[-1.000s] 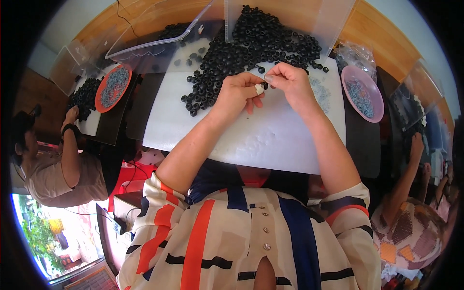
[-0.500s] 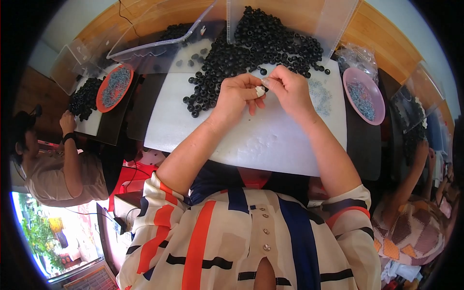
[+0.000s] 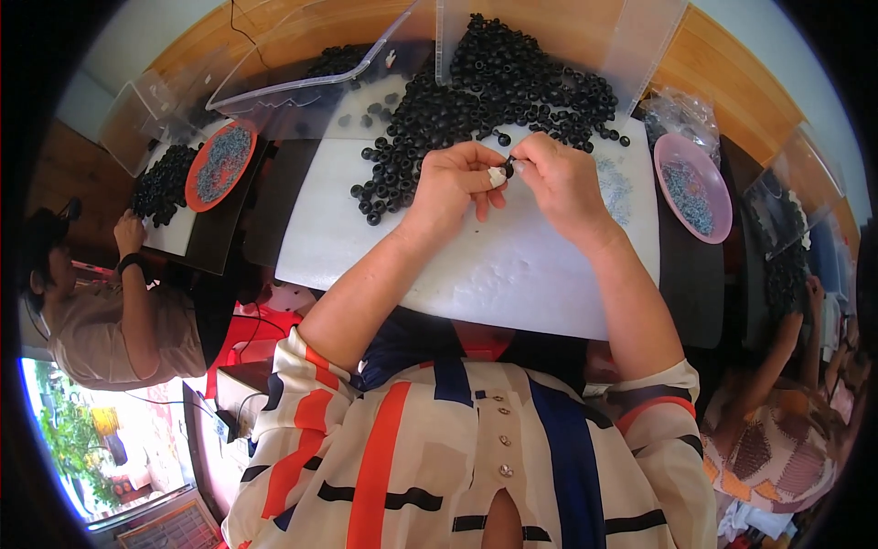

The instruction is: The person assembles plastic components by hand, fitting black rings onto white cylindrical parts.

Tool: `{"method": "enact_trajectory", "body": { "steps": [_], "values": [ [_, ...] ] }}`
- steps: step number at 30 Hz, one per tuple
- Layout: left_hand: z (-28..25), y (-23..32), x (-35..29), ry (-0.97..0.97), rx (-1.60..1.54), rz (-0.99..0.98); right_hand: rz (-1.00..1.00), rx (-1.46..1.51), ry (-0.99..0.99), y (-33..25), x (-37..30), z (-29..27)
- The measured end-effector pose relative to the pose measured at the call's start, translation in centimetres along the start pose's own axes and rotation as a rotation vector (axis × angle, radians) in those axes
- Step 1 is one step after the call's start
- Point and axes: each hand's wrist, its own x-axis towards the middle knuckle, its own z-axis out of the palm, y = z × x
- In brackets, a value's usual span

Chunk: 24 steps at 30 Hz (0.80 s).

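Note:
My left hand (image 3: pixel 450 188) is closed in a pinch on a small round black part (image 3: pixel 510 169) above the white board. A white wrapping (image 3: pixel 497 177) covers the tip of its thumb. Against the same part, the fingers of my right hand (image 3: pixel 560 186) are pressed together; what they pinch is hidden. Just beyond both hands lies a large pile of black ring-like parts (image 3: pixel 430 114), with a few strays along its edge. Small silvery-blue pieces (image 3: pixel 615 188) are scattered on the white board (image 3: pixel 366 265) to the right of my right hand.
Clear plastic bins (image 3: pixel 549 37) stand behind the pile. A pink bowl (image 3: pixel 668 156) of small silvery-blue pieces sits at right, beside a clear plastic bag (image 3: pixel 681 119). At left, an orange bowl (image 3: pixel 195 188) holds similar pieces. Co-workers sit on both sides, a brown sleeve (image 3: pixel 137 334) at left.
My right hand has shifted slightly right and down, and the black part now shows between the fingertips. My left hand keeps its pinch. The whole view has moved slightly.

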Motion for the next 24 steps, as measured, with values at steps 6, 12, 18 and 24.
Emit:
{"method": "enact_trajectory", "body": {
  "steps": [6, 12, 18, 24],
  "values": [
    [-0.1, -0.2, 0.0, 0.000, 0.007, -0.001, -0.069, -0.104, -0.002, 0.0, 0.0, 0.1],
    [0.2, -0.1, -0.1, 0.006, 0.041, 0.012, -0.055, -0.077, 0.006, -0.1, -0.1, 0.2],
    [0.6, -0.7, -0.5, 0.088, 0.220, 0.113, -0.153, -0.520, -0.007, -2.4, 0.0, 0.6],
    [0.9, 0.2, -0.6, 0.053, 0.178, 0.056, -0.017, -0.210, 0.032, -0.7, 0.0, 0.4]
  ]
}}
